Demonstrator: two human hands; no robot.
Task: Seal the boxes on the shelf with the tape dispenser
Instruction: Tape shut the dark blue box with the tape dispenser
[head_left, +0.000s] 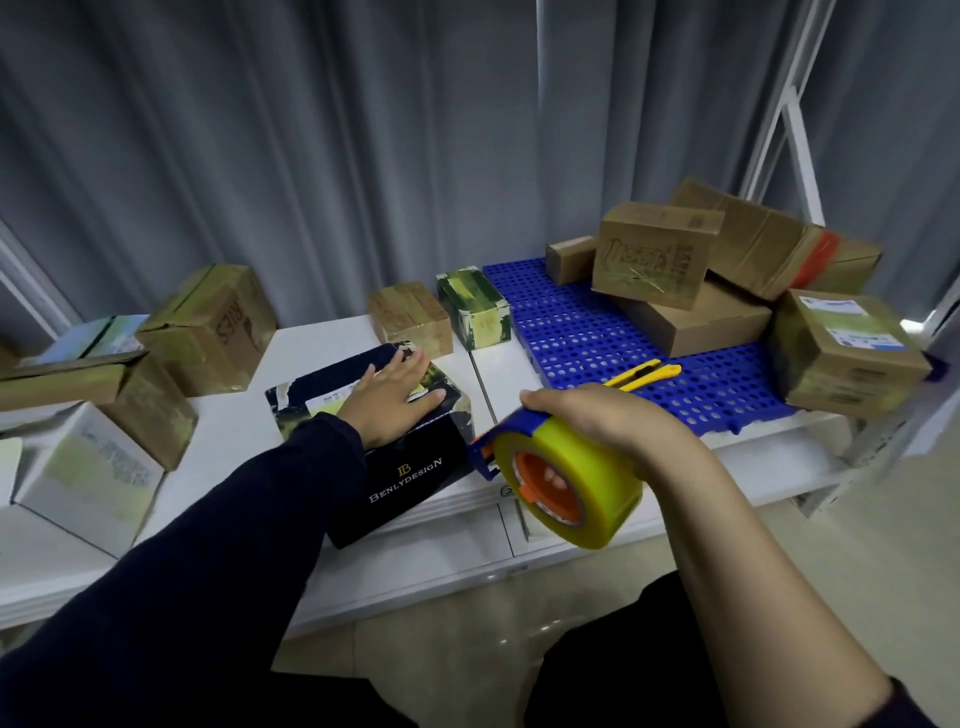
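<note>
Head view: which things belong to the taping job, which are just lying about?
Job:
- tape dispenser, gripped by right hand
- black box, left hand flat on it
- brown boxes on the shelf

Lying about:
- cutter, on the blue mat
- curtain behind
</note>
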